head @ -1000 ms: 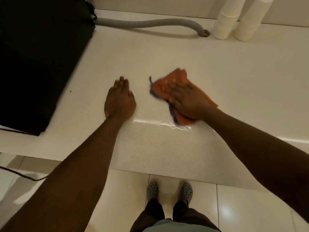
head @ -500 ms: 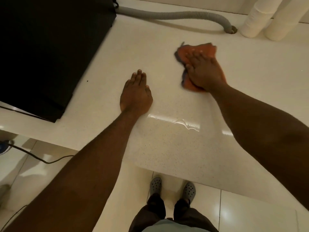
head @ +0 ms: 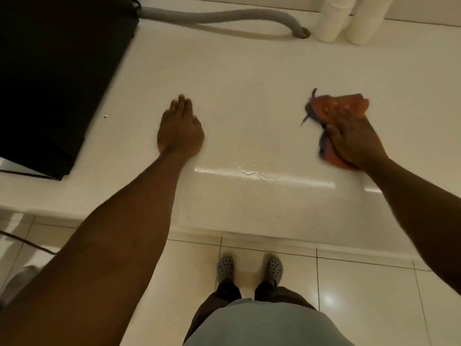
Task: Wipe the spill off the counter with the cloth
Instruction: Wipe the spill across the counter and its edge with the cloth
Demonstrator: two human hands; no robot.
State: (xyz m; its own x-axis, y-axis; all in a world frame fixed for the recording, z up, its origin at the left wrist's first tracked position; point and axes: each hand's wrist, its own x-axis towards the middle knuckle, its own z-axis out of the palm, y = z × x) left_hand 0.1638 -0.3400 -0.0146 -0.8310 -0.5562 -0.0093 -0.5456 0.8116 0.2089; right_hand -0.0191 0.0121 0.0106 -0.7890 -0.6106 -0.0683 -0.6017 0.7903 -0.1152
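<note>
Cloth point(head: 341, 108), orange with a purple edge, is lying on the white counter point(head: 249, 78) at right, bunched and motion-blurred. Right hand point(head: 354, 141) is pressing down on its near part, fingers spread over the fabric; whether they are curling around it cannot be told. Left hand point(head: 179, 131) is resting flat and open on the counter, palm down, fingers together, holding nothing, well apart from the cloth. Spill point(head: 259, 174) is showing as a thin glossy streak nearer the counter edge, between the two forearms, apart from the cloth. Grey hose point(head: 224, 17) is lying along the far edge.
</note>
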